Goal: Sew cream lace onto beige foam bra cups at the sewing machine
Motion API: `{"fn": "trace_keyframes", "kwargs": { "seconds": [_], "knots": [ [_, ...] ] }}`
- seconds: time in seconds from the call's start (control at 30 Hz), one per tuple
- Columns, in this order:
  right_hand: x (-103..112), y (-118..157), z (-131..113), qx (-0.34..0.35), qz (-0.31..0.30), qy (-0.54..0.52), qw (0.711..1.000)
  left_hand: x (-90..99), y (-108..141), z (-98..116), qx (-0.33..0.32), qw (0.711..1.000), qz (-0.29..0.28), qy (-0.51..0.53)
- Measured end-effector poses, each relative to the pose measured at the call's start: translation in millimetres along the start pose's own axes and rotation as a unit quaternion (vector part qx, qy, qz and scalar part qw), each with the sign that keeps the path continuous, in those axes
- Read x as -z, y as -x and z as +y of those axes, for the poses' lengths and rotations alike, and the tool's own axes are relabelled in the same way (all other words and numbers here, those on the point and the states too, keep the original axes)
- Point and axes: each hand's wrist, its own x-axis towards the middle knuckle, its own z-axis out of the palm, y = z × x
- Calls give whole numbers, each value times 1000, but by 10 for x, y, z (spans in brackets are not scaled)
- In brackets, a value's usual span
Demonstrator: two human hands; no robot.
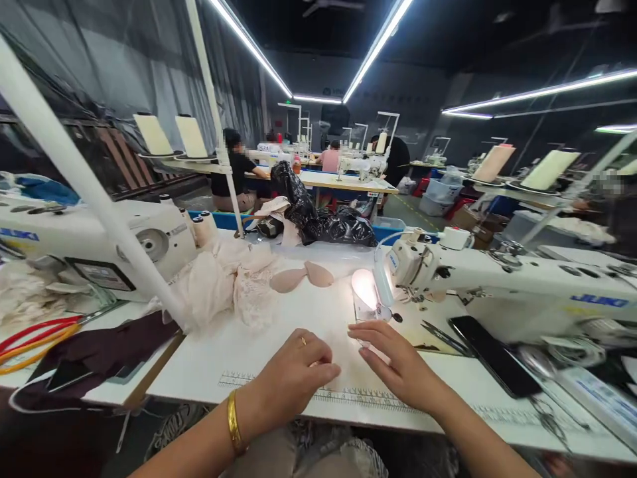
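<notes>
Over the white sewing table [199, 372], my left hand [298, 368] has its fingers curled in, thumb against them; whatever it holds, if anything, is hidden. My right hand [395, 358] is to its right with fingers and thumb pointing left, and a small pale, see-through bit shows at the fingertips, too small to name. Beyond the hands lie two beige cup-shaped pieces [288, 279], and left of them a heap of cream lace fabric [213, 279]. A pale cup piece [365, 287] sits lit by the sewing machine [418, 262] needle area.
On the right are black tweezers [445, 337], a phone [492, 352] and metal scissors [550, 421]. Black plastic bags [323, 216] stand behind the table. A white pole [99, 192] crosses the left side, near dark cloth [104, 352]. Other people work at machines further back.
</notes>
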Motion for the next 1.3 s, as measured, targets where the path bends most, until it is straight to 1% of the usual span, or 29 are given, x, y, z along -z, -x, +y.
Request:
{"fn": "trace_keyframes", "kwargs": {
  "seconds": [0.07, 0.13, 0.17, 0.23, 0.3, 0.33, 0.37, 0.4, 0.47, 0.5, 0.53, 0.57, 0.6, 0.63, 0.67, 0.7, 0.77, 0.8, 0.83, 0.87, 0.9, 0.93, 0.97, 1.0, 1.03, 1.07, 1.17, 1.23, 1.3],
  "knots": [
    [-35, -46, -118, -69, -63, -91, 991, 5, -91, 23, -26, 999, -2, 37],
    [-77, -89, -148, -102, -111, -189, 970, 13, -151, 7, -15, 996, 2, 82],
    [-102, -105, -137, -108, -116, -238, 958, 14, -169, -10, 0, 994, 7, 107],
    [-147, -130, -91, -123, -88, -330, 932, 5, -183, -50, 49, 986, 17, 158],
    [-171, -146, -48, -147, -35, -381, 912, -26, -180, -95, 132, 967, 23, 215],
    [-172, -152, -36, -156, -9, -385, 910, -51, -179, -117, 180, 950, 17, 255],
    [-167, -157, -32, -158, 12, -380, 911, -82, -182, -136, 224, 926, 1, 305],
    [-157, -160, -35, -155, 28, -372, 915, -117, -191, -152, 260, 894, -23, 364],
    [-131, -157, -51, -143, 51, -365, 919, -190, -225, -165, 314, 814, -71, 484],
    [-116, -152, -59, -140, 60, -366, 918, -224, -248, -162, 340, 774, -88, 527],
    [-100, -145, -63, -139, 69, -367, 917, -252, -274, -152, 368, 742, -100, 551],
    [-82, -136, -64, -142, 79, -367, 916, -270, -301, -139, 396, 720, -109, 559],
    [-62, -125, -60, -150, 90, -367, 914, -279, -326, -123, 420, 707, -115, 557],
    [-40, -113, -52, -163, 96, -368, 910, -275, -349, -109, 433, 706, -113, 549],
    [-16, -100, -39, -177, 93, -373, 906, -261, -371, -99, 437, 712, -106, 539],
    [9, -87, -22, -192, 76, -380, 902, -236, -391, -95, 434, 721, -96, 531],
    [52, -64, 29, -221, 6, -402, 889, -167, -434, -114, 427, 742, -76, 511],
    [67, -57, 64, -232, -31, -411, 881, -129, -460, -143, 422, 755, -80, 496],
    [73, -55, 106, -239, -57, -417, 875, -94, -493, -187, 416, 769, -97, 475],
    [71, -58, 157, -244, -64, -420, 872, -67, -533, -250, 408, 789, -122, 443],
    [58, -67, 214, -248, -53, -419, 872, -51, -580, -334, 394, 821, -150, 385],
    [37, -81, 277, -253, -30, -414, 874, -51, -634, -438, 374, 859, -174, 303],
    [7, -99, 343, -259, -4, -408, 875, -69, -692, -561, 354, 891, -191, 212],
    [-29, -116, 409, -267, 20, -403, 875, -106, -752, -699, 325, 920, -198, 98],
    [-68, -132, 469, -274, 37, -400, 874, -160, -811, -846, 313, 930, -189, 30],
    [-106, -142, 521, -280, 49, -400, 871, -228, -868, -993, 307, 934, -184, -8],
    [-185, -144, 602, -279, 62, -411, 866, -454, -1008, -1364, 288, 933, -197, -88],
    [-201, -136, 600, -270, 65, -423, 862, -572, -1077, -1515, 274, 930, -210, -127],
    [-199, -138, 581, -264, 69, -435, 858, -642, -1120, -1599, 258, 928, -218, -154]
  ]
}}
